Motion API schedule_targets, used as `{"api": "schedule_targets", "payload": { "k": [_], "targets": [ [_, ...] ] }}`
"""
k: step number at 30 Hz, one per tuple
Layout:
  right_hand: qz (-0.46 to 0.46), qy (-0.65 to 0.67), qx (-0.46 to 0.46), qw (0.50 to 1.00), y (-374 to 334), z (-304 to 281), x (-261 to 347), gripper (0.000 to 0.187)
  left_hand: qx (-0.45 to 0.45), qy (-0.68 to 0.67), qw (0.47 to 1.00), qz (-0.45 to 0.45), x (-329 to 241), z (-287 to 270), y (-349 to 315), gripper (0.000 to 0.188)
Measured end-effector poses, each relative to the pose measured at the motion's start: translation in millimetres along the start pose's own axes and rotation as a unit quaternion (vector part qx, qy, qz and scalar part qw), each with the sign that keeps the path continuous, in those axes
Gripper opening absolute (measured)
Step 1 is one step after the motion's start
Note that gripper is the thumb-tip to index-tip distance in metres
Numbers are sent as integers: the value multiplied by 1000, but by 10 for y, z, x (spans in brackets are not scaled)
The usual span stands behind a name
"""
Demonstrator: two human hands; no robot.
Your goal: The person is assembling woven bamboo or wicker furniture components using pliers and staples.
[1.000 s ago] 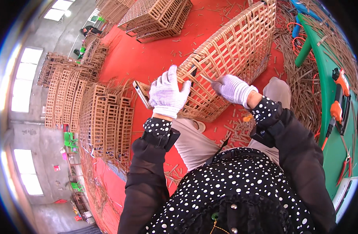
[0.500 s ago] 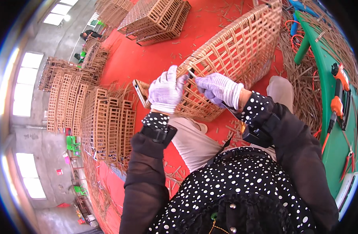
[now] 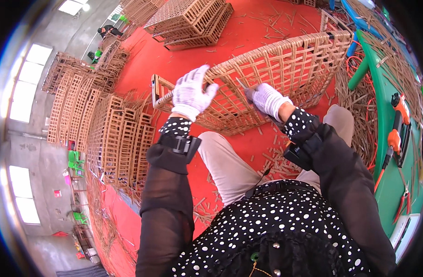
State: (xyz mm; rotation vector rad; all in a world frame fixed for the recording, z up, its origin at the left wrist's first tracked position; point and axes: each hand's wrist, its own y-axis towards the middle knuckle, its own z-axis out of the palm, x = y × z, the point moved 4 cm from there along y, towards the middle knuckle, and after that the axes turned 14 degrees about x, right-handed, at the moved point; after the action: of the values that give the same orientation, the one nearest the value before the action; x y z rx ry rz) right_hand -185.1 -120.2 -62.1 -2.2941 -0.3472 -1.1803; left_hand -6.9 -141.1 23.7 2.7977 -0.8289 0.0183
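Note:
A brown woven wicker basket-like frame [image 3: 285, 64] with an open lattice tilts in front of my knees, its long rim running up to the right. My left hand [image 3: 192, 93], in a pale striped glove, is at the left part of the frame with thumb and fingers apart. Nothing shows in its grasp, and whether it touches the rim I cannot tell. My right hand [image 3: 269, 100], gloved alike, is closed around a slim pointed metal tool [image 3: 242, 86]. The tool's tip points up and left, in front of the lattice; its handle is hidden in my fist.
At my right, a green table [image 3: 382, 152] holds an orange-and-black power tool [image 3: 395, 131] and red-handled pliers [image 3: 404, 202]. Cut wicker strips [image 3: 354, 111] heap beside it. Stacked woven frames [image 3: 121, 143] stand left, others [image 3: 188, 23] ahead. Another person [image 3: 110, 31] is far off.
My left hand has drawn away from the tool tip and its fingers have spread. My right hand has moved right with the tool. The woven frame has tipped, its far end swinging right and down.

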Motion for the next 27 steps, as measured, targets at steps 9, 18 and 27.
{"api": "schedule_targets", "payload": {
  "k": [9,18,27],
  "targets": [
    [-166,-71,12,983,-311,180,333,16,-78,39,996,37,-113,30,-148,48],
    [-247,-279,13,928,-741,225,376,13,-27,-16,993,110,-43,-93,-303,42],
    [14,292,-118,949,-1077,42,-262,31,-93,25,992,80,-866,9,-28,55]
  ]
}}
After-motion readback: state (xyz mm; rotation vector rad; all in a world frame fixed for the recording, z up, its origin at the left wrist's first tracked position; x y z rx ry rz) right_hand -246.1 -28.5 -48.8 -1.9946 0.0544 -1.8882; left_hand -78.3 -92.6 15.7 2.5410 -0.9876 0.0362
